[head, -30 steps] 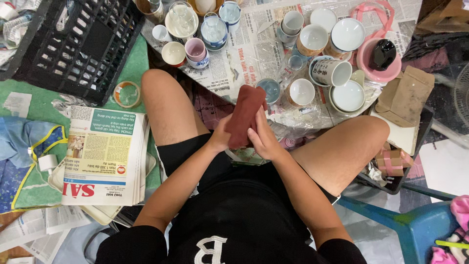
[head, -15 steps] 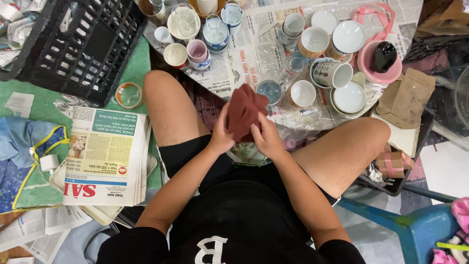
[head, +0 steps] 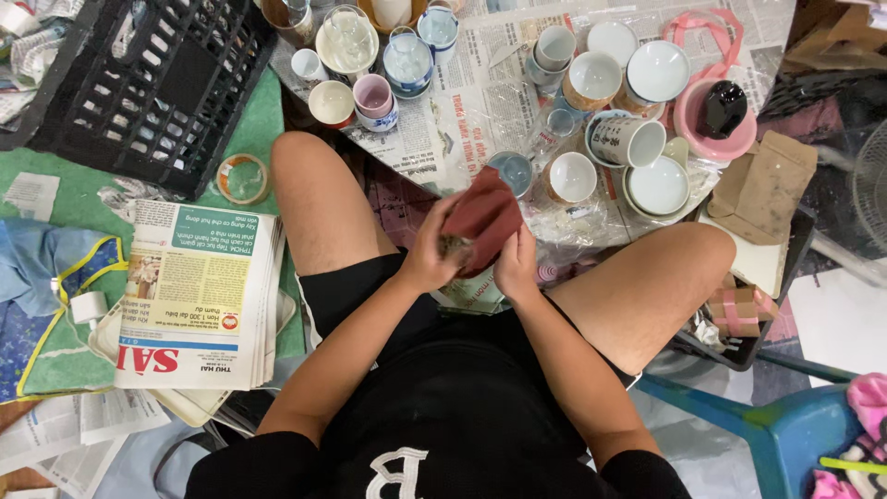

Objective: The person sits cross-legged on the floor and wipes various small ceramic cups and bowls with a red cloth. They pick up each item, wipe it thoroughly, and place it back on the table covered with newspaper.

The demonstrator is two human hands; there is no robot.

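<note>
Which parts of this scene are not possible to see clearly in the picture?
- Head view: the item inside the dark red cloth is almost covered by it; only a small greyish part shows.
- Fingers of the left hand and right hand are partly tucked under the cloth.
- Glass jars at the top edge are cut off by the frame.
- Black crate: its inside is too dark to read.

Ahead of my hands (head: 476, 259), cups (head: 573, 177) and bowls (head: 658, 185) crowd the newspaper. My knees hem both sides; a black crate (head: 139, 83) blocks far left.
</note>
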